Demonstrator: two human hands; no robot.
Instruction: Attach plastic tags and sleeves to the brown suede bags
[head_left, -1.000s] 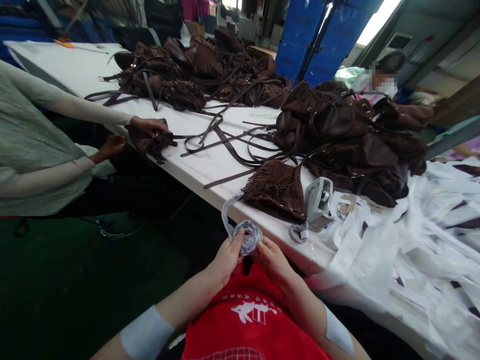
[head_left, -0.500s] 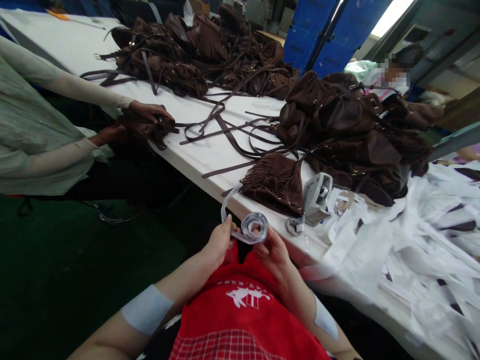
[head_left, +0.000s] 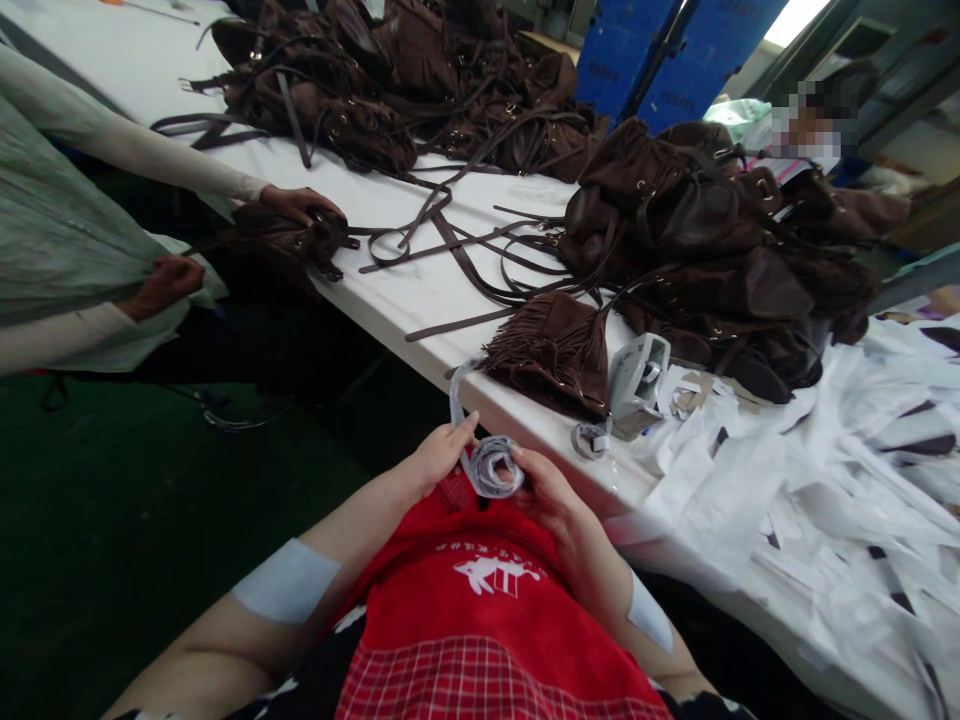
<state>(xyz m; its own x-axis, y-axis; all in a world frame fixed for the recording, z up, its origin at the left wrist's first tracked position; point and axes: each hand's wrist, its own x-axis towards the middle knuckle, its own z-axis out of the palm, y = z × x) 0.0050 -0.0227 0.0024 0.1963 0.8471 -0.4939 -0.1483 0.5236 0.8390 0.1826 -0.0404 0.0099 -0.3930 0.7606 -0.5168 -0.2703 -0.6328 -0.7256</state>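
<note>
A bag strap (head_left: 495, 468) in pale grey, translucent-looking wrapping is wound into a loose coil in front of my red apron. My left hand (head_left: 444, 452) pinches the strap where it enters the coil, thumb pointing up. From there a free length rises to the table edge beside a brown fringed bag (head_left: 559, 350). My right hand (head_left: 544, 485) grips the coil from the right, with some fingertips inside its centre. Another small grey coil (head_left: 590, 440) lies by the table edge, below a grey tape dispenser-like holder (head_left: 639, 385).
Brown bags with long straps are heaped on the white table (head_left: 360, 300), in a far pile (head_left: 405, 90) and a right pile (head_left: 697, 240). White paper scraps (head_left: 750, 500) cover the right side. At left, a co-worker's hand (head_left: 304, 203) rests on a brown bag (head_left: 277, 240).
The coil in my hands has shifted slightly left and looks looser, with my right hand's fingers moved round it. The co-worker's nearer hand has drawn back left from the bag.
</note>
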